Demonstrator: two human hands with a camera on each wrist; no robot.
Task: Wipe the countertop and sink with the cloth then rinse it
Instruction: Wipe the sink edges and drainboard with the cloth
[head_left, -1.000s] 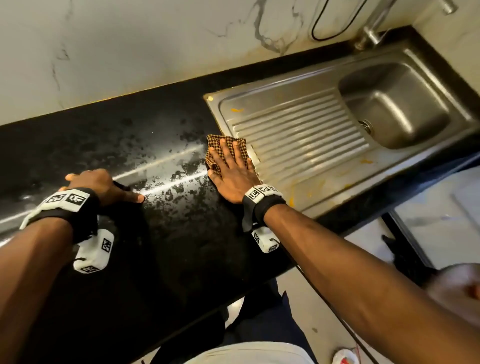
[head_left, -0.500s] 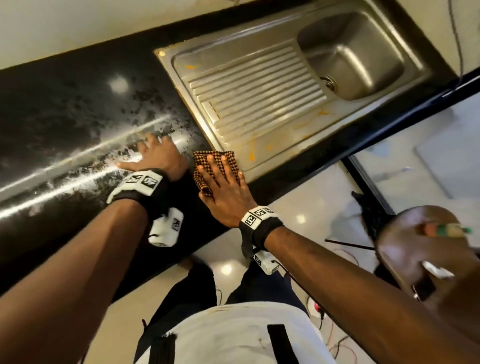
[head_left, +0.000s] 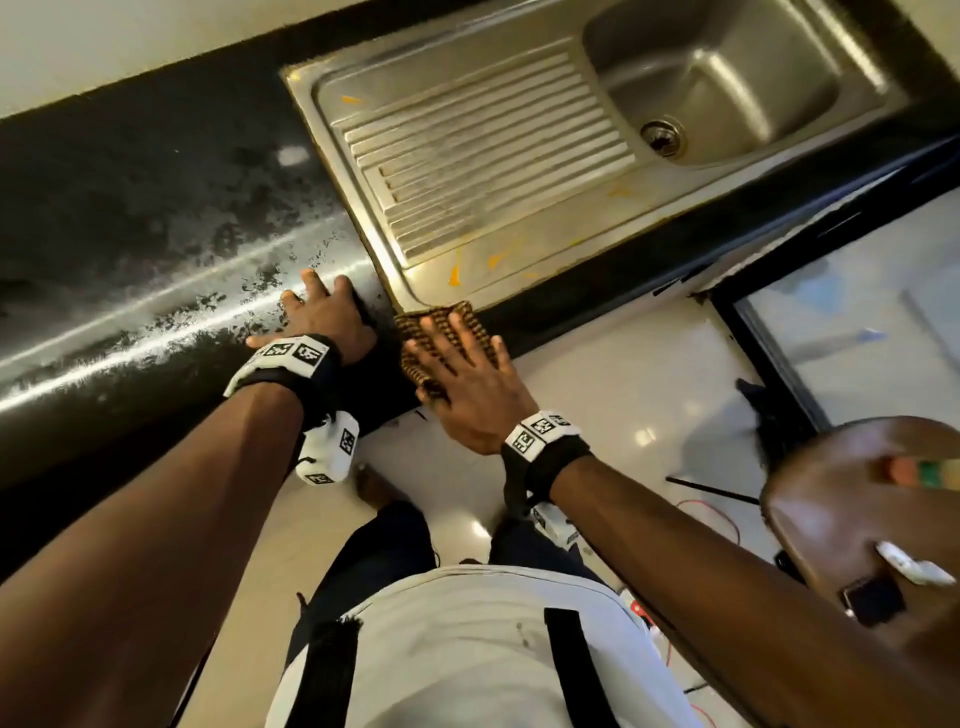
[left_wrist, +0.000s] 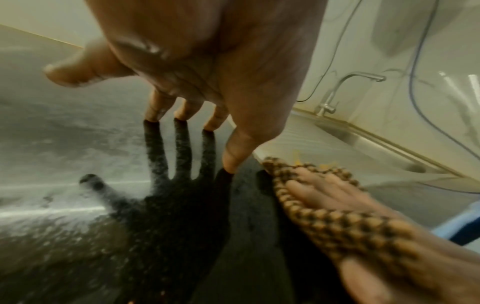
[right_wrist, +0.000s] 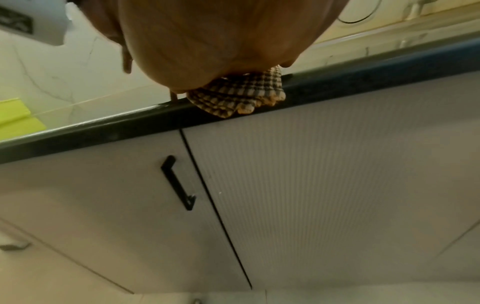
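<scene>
While the left hand (head_left: 324, 317) rests flat and empty on the table (head_left: 130, 218) as a brace, the right hand (head_left: 467, 384) presses the cloth (head_left: 415, 338) flat-fingered at the table's front edge beside the sink (head_left: 467, 260), ungripped

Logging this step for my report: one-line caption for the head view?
Right hand presses checked cloth at black countertop's front edge beside stained steel sink; left hand braces flat.

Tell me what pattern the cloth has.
The cloth has a small brown-and-tan check in a bumpy waffle weave, clearest in the left wrist view.
</scene>
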